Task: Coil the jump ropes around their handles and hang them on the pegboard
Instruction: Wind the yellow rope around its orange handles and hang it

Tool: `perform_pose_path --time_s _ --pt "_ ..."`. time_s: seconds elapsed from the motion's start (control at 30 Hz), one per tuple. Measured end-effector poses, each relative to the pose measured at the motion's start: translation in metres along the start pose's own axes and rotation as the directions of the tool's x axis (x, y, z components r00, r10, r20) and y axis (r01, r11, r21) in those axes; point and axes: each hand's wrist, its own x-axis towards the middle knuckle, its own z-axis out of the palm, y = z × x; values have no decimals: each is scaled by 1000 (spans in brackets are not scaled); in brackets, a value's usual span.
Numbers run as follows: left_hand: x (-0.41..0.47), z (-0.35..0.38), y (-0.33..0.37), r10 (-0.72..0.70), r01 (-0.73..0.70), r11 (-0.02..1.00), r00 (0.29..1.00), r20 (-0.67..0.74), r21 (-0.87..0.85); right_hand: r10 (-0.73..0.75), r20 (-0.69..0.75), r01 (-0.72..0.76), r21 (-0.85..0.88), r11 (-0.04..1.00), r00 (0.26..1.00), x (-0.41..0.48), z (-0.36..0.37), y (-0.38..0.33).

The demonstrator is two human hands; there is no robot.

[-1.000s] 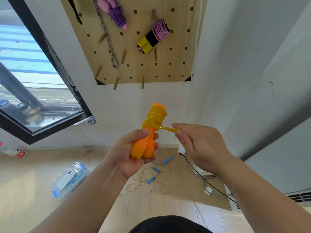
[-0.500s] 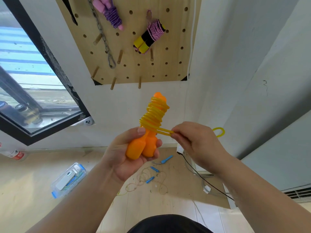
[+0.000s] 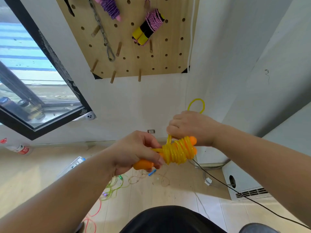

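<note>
Below the wooden pegboard (image 3: 161, 64), against the white wall, two hands hold one jump rope. The left hand (image 3: 133, 152) has its fingers curled round the thick, smooth ends of the two orange handles (image 3: 143, 165), which lie side by side and nearly level, with their rounded tips pointing right. Glossy, translucent yellow rope (image 3: 178, 152) is wound in tight rings around their narrower half. The right hand (image 3: 190, 126) is closed into a fist just above the coil, gripping a strand that rises from it. A free loop (image 3: 196, 99) of the same tubing arcs out above the knuckles. On the pegboard hang a pink rope (image 3: 154, 21) coiled on yellow-and-black handles, a purple rope (image 3: 110, 7) and a metal chain (image 3: 104, 34), among round wooden pegs (image 3: 119, 48). Thin ropes (image 3: 114, 187) lie tangled on the pale floor (image 3: 33, 174).
</note>
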Motion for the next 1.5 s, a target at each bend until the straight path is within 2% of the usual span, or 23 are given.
perform_pose_path --time_s 0.07,0.13,0.17,0.23,0.33,0.4,0.47,0.6,0.73,0.87,0.97,1.03,1.1,1.17,1.23,1.37,1.5 --pt "2 3 -1 1 40 944 992 -124 329 -21 95 25 -34 999 995 9 -3 1" --pt "5 8 -3 37 66 847 983 -181 528 -19 243 38 -74 997 970 20 -7 -3" --pt "8 11 -5 49 64 818 982 -180 572 2 349 26 -76 997 937 26 -9 -6" --pt "15 12 -12 72 69 760 979 -189 646 61 448 -61 -13 998 892 36 -12 -13" --pt "26 5 -18 95 136 721 952 -292 679 153 444 -195 50 980 883 46 -12 -24" --pt "33 -2 -21 106 177 745 920 -377 643 217 441 -264 48 963 871 50 -11 -33" --pt "38 -8 -23 106 179 818 887 -449 546 276 427 -336 72 939 861 52 -14 -46" --pt "44 -17 -17 102 115 927 840 -533 358 410 310 -487 235 841 858 43 -12 -65" --pt "49 -22 -9 10 65 991 833 -553 117 541 149 -559 316 767 828 31 5 -70" --pt "50 -19 -11 -92 21 988 882 -463 -156 616 -54 -538 430 725 786 17 8 -71" --pt "48 -17 -9 -107 -30 949 906 -409 -314 720 -140 -498 632 593 679 5 5 -73" --pt "43 -15 -6 -102 -46 916 934 -342 -399 777 -90 -459 762 456 623 0 2 -74" --pt "37 -10 -3 -101 -34 872 963 -248 -488 817 9 -394 879 269 577 -3 -2 -74" --pt "32 -6 0 -85 -6 832 987 -138 -555 808 96 -253 965 68 582 -5 -6 -72" --pt "28 -3 2 -55 12 806 997 -54 -592 796 133 -132 989 -68 591 -4 -12 -72" --pt "23 1 3 25 -16 800 1000 6 -599 787 203 -30 973 -229 583 4 -22 -71" --pt "22 1 2 60 -39 816 998 17 -577 727 353 -80 920 -383 589 7 -21 -68"
